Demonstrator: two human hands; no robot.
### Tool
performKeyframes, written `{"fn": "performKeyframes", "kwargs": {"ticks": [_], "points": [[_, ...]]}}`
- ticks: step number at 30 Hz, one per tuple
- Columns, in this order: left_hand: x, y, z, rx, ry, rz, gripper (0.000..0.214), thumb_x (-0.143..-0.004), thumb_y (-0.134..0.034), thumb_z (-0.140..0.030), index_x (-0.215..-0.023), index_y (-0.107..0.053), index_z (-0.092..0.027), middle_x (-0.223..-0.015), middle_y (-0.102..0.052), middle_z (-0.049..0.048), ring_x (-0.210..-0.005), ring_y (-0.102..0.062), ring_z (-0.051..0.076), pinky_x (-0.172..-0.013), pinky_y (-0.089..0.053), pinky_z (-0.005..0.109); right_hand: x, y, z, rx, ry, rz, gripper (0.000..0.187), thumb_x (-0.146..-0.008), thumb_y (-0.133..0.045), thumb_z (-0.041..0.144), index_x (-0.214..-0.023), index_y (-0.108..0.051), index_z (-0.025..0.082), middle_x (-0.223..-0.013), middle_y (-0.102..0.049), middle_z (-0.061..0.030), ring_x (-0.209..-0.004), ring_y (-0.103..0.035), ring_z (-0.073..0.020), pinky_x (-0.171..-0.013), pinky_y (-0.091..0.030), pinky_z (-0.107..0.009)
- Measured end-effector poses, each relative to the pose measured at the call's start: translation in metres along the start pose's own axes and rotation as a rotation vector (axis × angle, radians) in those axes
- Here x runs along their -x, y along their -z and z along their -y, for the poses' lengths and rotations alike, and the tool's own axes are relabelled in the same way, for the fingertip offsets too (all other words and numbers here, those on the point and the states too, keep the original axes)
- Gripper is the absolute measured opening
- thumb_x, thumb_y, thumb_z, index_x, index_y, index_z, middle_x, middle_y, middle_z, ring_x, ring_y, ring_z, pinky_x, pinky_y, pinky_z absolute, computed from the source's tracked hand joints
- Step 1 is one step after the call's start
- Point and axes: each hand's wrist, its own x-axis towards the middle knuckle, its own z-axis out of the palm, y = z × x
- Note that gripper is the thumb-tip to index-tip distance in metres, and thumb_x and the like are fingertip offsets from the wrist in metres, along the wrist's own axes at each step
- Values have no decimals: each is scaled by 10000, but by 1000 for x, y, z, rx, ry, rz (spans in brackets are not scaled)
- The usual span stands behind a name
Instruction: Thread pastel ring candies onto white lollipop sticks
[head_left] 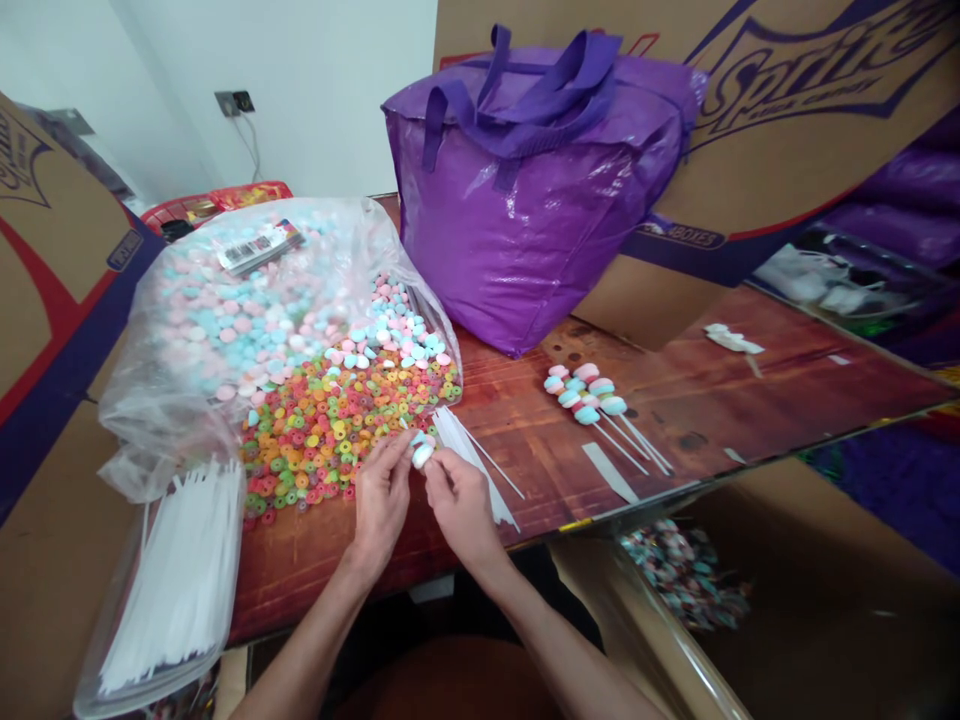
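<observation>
My left hand (381, 500) and my right hand (457, 500) meet over the front edge of a wooden table (675, 400). Both pinch a small stack of pastel candies (421, 450), pink, white and blue, between the fingertips. A thin white stick (495, 470) runs out to the right from the candies across the table. Just behind my hands lies a heap of small coloured ring candies (330, 420). Beyond it, pastel round candies (390, 335) spill out of a clear plastic bag (225, 300).
Several finished candy sticks (592, 400) lie right of centre. A clear bag of white sticks (180, 580) hangs off the front left. A purple tote bag (540, 190) stands at the back. Cardboard boxes (787, 110) surround the table.
</observation>
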Motion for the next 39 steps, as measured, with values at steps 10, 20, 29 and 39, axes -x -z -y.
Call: {"fn": "performKeyframes", "kwargs": {"ticks": [10, 20, 29, 39], "points": [[-73, -17, -4, -859, -231, 271, 245, -947, -518, -153, -1012, -746, -216, -978, -673, 95, -996, -578, 261, -883, -483, 363, -13, 37, -26, 103, -60, -146, 297, -889, -463, 391, -664, -510, 203, -568, -476, 23, -554, -438, -136, -534, -310, -249], [-92, -29, -3, -935, -133, 214, 194, -944, -566, -232, -1077, -698, -180, -1068, -619, 100, -1036, -567, 241, -875, -475, 315, -7, 39, -28, 55, -81, -139, 297, -897, -470, 394, -680, -523, 197, -574, -487, 24, -549, -444, -127, -523, -309, -240], [-110, -45, -16, -1213, -202, 399, 230, -945, -504, -161, -1036, -714, -184, -1047, -641, 119, -1063, -571, 275, -866, -470, 338, -7, 39, -30, 38, -83, -121, 305, -915, -469, 397, -692, -523, 196, -563, -445, 38, -537, -430, -122, -524, -302, -242], [-108, -29, 2, -1122, -270, 417, 264, -1000, -441, -234, -997, -701, -190, -945, -612, 80, -902, -598, 223, -778, -453, 303, -7, 38, -27, 25, -62, -119, 294, -901, -475, 394, -695, -539, 195, -564, -465, 31, -537, -433, -127, -513, -303, -240]]}}
